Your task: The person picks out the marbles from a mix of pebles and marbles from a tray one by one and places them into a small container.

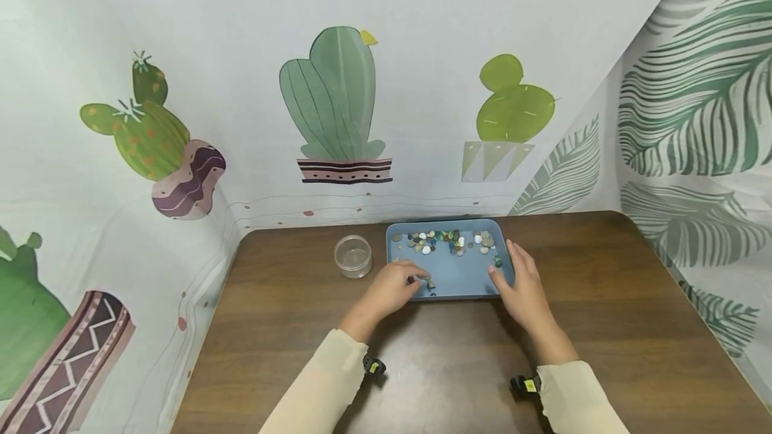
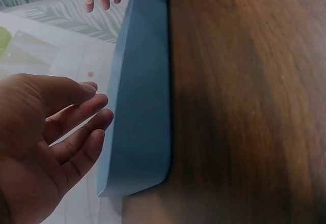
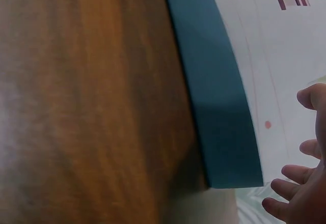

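Observation:
A blue rectangular tray (image 1: 464,280) stands on the table with many small stones (image 1: 427,250) in it, mostly along its far side. My left hand (image 1: 391,286) is over the tray's front left part, fingers bent and thumb close to the index finger. By those fingertips is a small brownish stone (image 1: 431,284); whether they pinch it is hidden. In the left wrist view the tray wall (image 2: 142,91) hides the stones. My right hand (image 1: 526,290) is at the tray's right end, thumb over the inside and other fingers along the outside, spread and holding nothing.
A clear round container (image 1: 353,256) stands left of the tray on the brown wooden table (image 1: 289,313). Behind the table hangs a white cloth (image 1: 428,106) printed with cacti and leaves. The tray's far edge is near the cloth.

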### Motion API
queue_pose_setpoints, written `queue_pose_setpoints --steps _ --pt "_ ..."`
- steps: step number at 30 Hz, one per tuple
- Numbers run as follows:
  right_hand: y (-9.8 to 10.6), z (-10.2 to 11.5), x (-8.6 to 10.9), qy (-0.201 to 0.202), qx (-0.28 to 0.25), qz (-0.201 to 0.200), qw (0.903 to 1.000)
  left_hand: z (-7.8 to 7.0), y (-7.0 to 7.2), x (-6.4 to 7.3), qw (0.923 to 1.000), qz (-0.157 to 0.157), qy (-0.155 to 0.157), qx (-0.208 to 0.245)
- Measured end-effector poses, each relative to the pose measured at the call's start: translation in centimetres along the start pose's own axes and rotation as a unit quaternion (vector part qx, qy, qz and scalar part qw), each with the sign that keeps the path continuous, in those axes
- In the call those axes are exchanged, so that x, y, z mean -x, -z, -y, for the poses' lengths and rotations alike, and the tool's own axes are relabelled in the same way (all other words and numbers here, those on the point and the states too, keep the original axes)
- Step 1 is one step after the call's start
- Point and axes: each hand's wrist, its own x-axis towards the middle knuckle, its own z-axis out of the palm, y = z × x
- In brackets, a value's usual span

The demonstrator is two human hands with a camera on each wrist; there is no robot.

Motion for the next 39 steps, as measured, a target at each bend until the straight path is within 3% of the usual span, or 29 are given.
queue_pose_setpoints --steps 7,16,31,39 --pt "-0.5 -1.1 0.5 -0.02 -0.013 0.013 0.9996 0.0 -1.3 -0.9 0.9997 0.014 -0.01 -0.017" --pt "-0.8 -2.0 1.1 -0.064 -0.029 0.03 0.9971 -0.3 -1.7 -1.5 0.9981 0.056 -0.011 -0.022" --pt "-1.2 -3.3 0.9 -0.122 -0.05 0.055 0.9896 0.3 -1.5 -2.8 0.988 0.148 0.029 0.034" --pt "-1.4 -4.1 0.8 -0.101 -0.086 0.024 0.9909 1.0 -2.0 -3.3 0.9849 0.162 0.04 0.044"
